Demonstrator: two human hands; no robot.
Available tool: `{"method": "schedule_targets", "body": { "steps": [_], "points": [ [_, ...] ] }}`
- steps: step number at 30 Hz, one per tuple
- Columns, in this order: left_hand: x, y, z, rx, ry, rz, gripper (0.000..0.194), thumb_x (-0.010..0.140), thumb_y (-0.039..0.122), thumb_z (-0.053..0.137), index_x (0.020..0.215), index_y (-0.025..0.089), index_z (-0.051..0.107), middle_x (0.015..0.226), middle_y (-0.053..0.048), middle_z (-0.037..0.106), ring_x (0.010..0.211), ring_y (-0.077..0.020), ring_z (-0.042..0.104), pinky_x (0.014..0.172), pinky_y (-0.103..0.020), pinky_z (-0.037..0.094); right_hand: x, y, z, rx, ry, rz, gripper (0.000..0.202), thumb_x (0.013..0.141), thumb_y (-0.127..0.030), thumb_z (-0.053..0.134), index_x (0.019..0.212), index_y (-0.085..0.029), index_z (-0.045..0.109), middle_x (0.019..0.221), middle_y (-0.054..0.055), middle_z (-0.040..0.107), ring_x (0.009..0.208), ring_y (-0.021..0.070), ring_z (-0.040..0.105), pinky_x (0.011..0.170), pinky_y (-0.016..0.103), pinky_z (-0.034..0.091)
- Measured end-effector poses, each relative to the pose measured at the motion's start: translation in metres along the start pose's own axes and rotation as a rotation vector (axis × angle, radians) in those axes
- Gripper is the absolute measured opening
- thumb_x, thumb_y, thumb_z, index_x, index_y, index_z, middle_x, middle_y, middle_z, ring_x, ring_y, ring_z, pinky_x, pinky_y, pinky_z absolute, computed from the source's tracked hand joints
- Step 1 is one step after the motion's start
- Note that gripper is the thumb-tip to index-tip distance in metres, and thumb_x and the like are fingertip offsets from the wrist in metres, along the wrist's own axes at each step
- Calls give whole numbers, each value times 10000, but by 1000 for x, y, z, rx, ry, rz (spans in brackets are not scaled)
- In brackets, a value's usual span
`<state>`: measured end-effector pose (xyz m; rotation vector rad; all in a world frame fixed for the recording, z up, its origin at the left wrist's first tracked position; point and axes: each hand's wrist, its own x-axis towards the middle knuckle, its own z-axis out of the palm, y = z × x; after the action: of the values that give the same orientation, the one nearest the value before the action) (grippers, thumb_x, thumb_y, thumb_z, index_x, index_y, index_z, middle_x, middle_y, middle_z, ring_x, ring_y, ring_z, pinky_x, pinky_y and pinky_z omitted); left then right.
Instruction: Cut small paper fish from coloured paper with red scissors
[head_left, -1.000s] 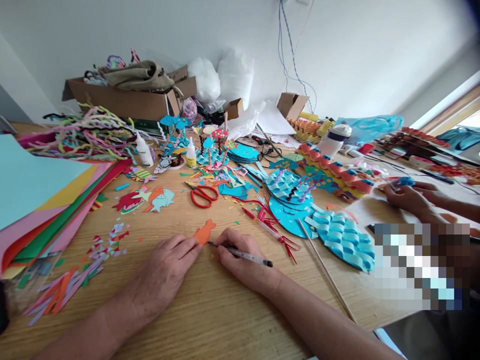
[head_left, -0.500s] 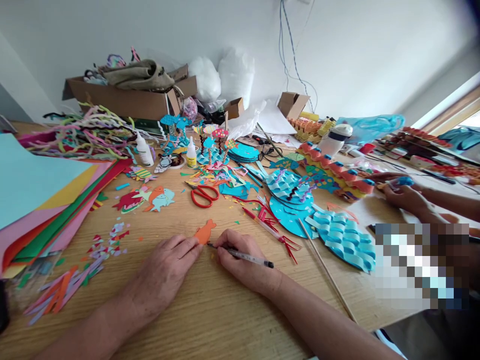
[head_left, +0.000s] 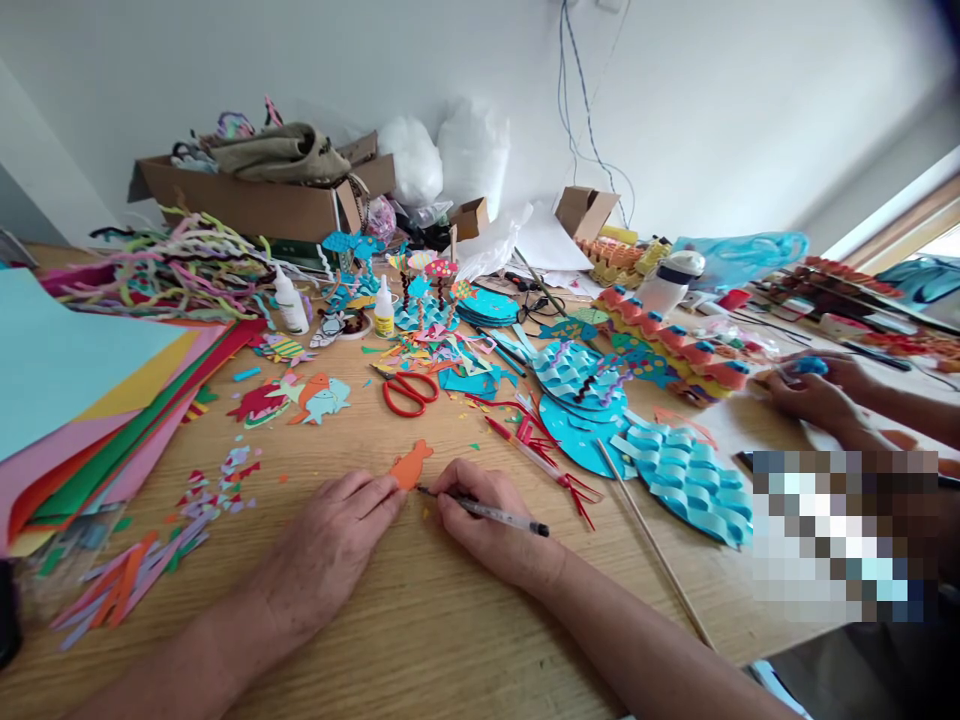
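Observation:
An orange paper fish (head_left: pixel 409 464) lies on the wooden table, its tail pointing away from me. My left hand (head_left: pixel 341 525) holds the fish down by its near left edge, fingers close together on the paper. A black-capped gel pen (head_left: pixel 495 515) with a clear barrel is pinched in my right hand (head_left: pixel 480 510). The pen's tip meets the table or the fish's right edge; I cannot tell which. Red-handled scissors (head_left: pixel 409 392) rest just beyond the fish. Left of them lie several cut paper fish (head_left: pixel 322 397).
Coloured paper sheets (head_left: pixel 90 400) and paper strips (head_left: pixel 124 580) lie at left. Glue bottles (head_left: pixel 383 308) stand behind the scissors. To the right are a wooden stick (head_left: pixel 656 545), a red pen (head_left: pixel 525 450) and a blue woven-paper piece (head_left: pixel 686 480). Another person's hands (head_left: pixel 821 395) hold something blue at far right.
My hands, the pen and the orange fish stay almost in place. The other person's hands at right shift slightly.

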<state>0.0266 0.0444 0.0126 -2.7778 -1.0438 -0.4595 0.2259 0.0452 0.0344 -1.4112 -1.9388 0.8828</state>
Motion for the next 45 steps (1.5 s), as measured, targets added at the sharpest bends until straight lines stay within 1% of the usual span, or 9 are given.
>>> {"method": "schedule_targets", "body": {
  "steps": [12,17,22,25,31,34,37,40,45],
  "points": [
    [0,0,-2,-29,-9,-9,396,841,41,312,1110,145,583,1076,-61,626,951,-194,505,840,-330,452,0,0,0,20,-14,-37,104,710,-92,508,745,-164,575,588,-54,523,485,62,428,495,172,346],
    [0,0,-1,-15,-21,-15,414,843,39,292,1114,147,586,1073,-62,628,953,-195,507,836,-335,453,1,0,1,20,-11,1,112,713,-95,501,757,-165,576,581,-54,525,482,64,430,488,173,345],
    [2,1,-3,-11,-2,5,409,851,42,281,1097,130,596,1064,-67,634,943,-196,514,828,-332,455,1,-1,0,11,-29,-12,109,717,-108,496,752,-177,573,603,-49,539,497,69,439,491,177,346],
    [3,1,-4,-14,1,6,401,851,45,291,1085,141,602,1057,-63,637,942,-199,516,826,-333,454,1,-1,0,19,-8,6,113,710,-106,486,749,-179,563,582,-51,528,485,73,432,485,183,342],
    [3,2,-7,-42,-29,-13,395,840,30,306,1090,137,594,1064,-70,631,950,-203,520,827,-344,457,-1,1,-1,140,66,39,105,720,-125,450,766,-186,523,544,-56,483,474,83,412,450,186,314],
    [3,2,-7,-55,-52,-34,404,841,27,305,1102,158,584,1081,-59,625,961,-199,521,829,-342,459,0,3,-2,146,111,-39,107,743,-124,444,785,-190,517,582,-52,493,501,83,423,480,188,337],
    [3,3,-6,-50,-61,-44,404,843,31,307,1101,174,583,1084,-51,625,959,-196,527,826,-336,462,0,4,-4,102,129,-157,91,786,-158,459,800,-188,543,658,-24,545,586,101,490,551,205,389],
    [3,3,-3,-40,-53,-52,395,845,35,315,1098,179,582,1075,-46,630,952,-192,530,826,-334,464,2,6,-7,56,137,-229,117,793,-176,485,855,-183,584,734,14,597,679,131,549,629,238,431],
    [3,3,-4,-49,-32,-68,402,827,14,337,1092,194,581,1067,-36,632,941,-186,537,825,-331,467,1,5,-13,246,77,-264,270,864,-185,380,1026,-206,595,862,48,649,762,134,600,671,265,471]
  ]
}}
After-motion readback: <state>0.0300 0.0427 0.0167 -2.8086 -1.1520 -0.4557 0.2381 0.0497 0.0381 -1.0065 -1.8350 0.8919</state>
